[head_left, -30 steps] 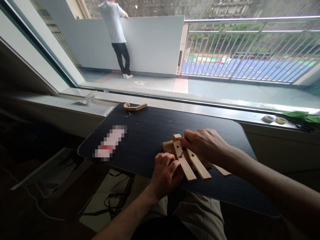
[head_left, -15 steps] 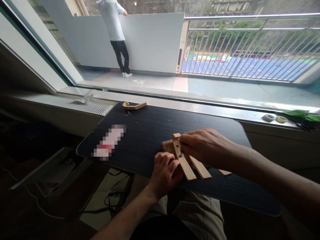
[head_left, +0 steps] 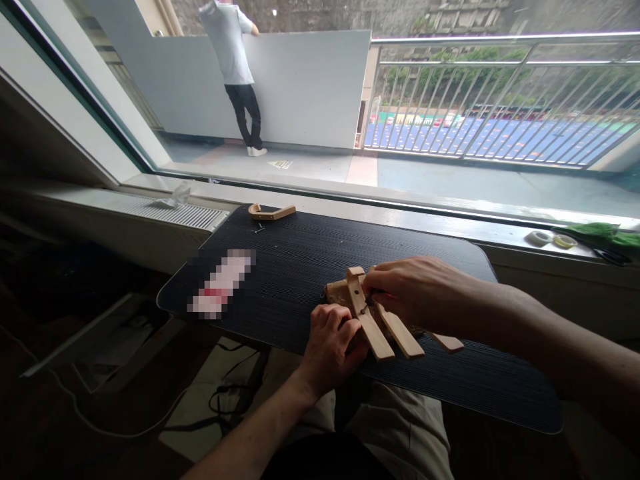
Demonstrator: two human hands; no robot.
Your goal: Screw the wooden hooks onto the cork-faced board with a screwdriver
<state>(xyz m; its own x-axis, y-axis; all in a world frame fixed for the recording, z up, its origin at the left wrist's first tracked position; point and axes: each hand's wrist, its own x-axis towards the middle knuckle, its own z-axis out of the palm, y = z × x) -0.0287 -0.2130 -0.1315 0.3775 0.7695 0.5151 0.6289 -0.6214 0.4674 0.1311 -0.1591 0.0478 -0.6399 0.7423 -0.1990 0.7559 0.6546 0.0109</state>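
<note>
On the black table lies a wooden hook rack: a rough brown board (head_left: 340, 289) with pale wooden hooks fixed across it. My left hand (head_left: 331, 337) is closed on the rack's near left side, its fingers curled against the nearest pale hook (head_left: 374, 332). Over that hook, my right hand (head_left: 400, 288) is closed in a pinch on a small dark thing, too hidden to name, at a hole in the wood. Beside it lie a second hook (head_left: 401, 333) and a third hook (head_left: 447, 343), partly covered by my right hand and forearm.
A loose wooden hook (head_left: 273, 213) lies at the black table's (head_left: 295, 267) far edge, with small screws (head_left: 259, 229) near it. A blurred pink-and-white item (head_left: 223, 283) is at the left. Tape rolls (head_left: 553, 239) sit on the sill; a person (head_left: 235, 73) stands outside the window.
My right hand has shifted and turned slightly at the hook's hole, showing more of the dark thing. My left hand stays in place on the rack. The view has moved a little.
</note>
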